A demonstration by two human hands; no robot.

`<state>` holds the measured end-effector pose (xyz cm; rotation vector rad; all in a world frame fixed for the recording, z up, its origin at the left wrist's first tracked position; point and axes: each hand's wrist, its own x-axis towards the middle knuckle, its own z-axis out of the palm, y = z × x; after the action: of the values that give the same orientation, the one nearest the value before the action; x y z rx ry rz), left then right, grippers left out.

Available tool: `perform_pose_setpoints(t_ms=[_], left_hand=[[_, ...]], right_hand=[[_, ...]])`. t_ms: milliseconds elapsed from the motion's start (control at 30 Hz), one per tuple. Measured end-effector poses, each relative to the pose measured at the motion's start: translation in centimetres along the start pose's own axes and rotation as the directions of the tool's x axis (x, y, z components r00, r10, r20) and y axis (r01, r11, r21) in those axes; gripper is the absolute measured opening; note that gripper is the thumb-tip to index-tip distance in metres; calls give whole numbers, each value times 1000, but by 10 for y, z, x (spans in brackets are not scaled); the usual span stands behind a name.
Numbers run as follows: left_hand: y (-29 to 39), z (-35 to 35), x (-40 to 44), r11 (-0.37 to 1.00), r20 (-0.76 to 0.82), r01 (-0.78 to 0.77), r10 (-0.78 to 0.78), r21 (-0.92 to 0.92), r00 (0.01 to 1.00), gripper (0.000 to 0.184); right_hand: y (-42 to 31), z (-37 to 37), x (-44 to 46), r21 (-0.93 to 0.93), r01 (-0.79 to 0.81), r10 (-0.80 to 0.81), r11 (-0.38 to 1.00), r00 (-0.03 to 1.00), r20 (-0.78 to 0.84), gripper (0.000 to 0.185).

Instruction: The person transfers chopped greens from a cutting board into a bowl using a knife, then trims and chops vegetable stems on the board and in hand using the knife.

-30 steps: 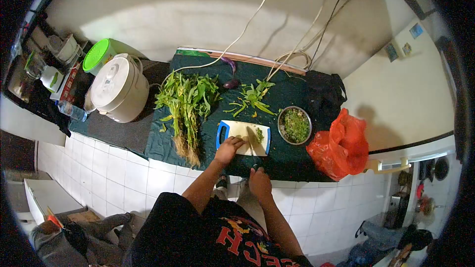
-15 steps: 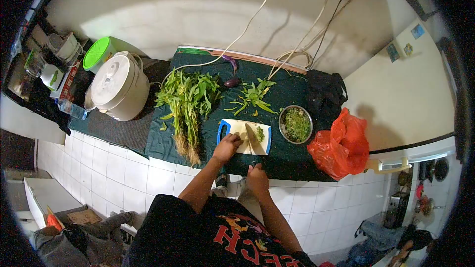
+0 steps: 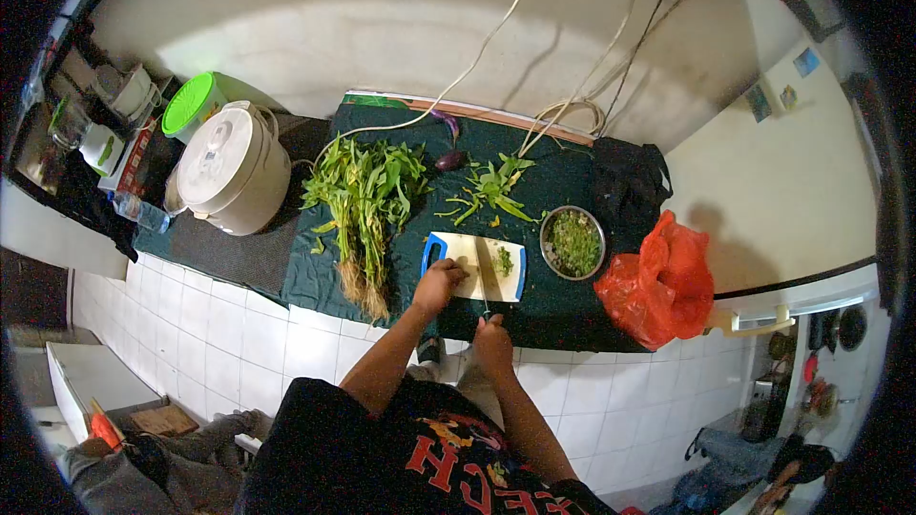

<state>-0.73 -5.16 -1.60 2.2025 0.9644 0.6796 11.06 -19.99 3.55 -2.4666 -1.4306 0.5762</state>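
Observation:
My right hand (image 3: pixel 492 343) is wrapped round the handle of a kitchen knife (image 3: pixel 487 277), whose blade lies across a white cutting board (image 3: pixel 512 288) with blue ends. At the board's left part, my left hand (image 3: pixel 438 288) has its fingers curled down; whatever they press on is hidden. Chopped greens (image 3: pixel 504 260) lie to the right of the blade. A metal bowl (image 3: pixel 601 246) full of chopped greens (image 3: pixel 574 240) stands right of the board. Behind it are loose leafy stems (image 3: pixel 494 189), and a big rooted bunch of leafy greens (image 3: pixel 367 191) lies to the left.
A purple eggplant (image 3: pixel 450 161) lies near the wall. An orange plastic bag (image 3: pixel 658 277) and a black bag (image 3: pixel 630 181) are at the right. A white rice cooker (image 3: pixel 234 167) and a green-lidded container (image 3: pixel 189 103) stand left. A person (image 3: pixel 162 467) sits at lower left.
The knife blade has turned a little and stands more upright in view, with my right hand nearly in place. My left hand stays at the board. The whole view has shifted slightly.

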Motion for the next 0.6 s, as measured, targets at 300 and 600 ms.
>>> perform_pose_setpoints(t_ms=[300,600], left_hand=[[17,-10,1,976,-49,204,-208,-77,977,12],[17,-10,-6,984,-33,152,-150,93,988,17]], right_hand=[[-1,12,3,14,21,-21,1000,1000,-10,35],[-15,5,3,-33,5,-4,999,1000,16,36]])
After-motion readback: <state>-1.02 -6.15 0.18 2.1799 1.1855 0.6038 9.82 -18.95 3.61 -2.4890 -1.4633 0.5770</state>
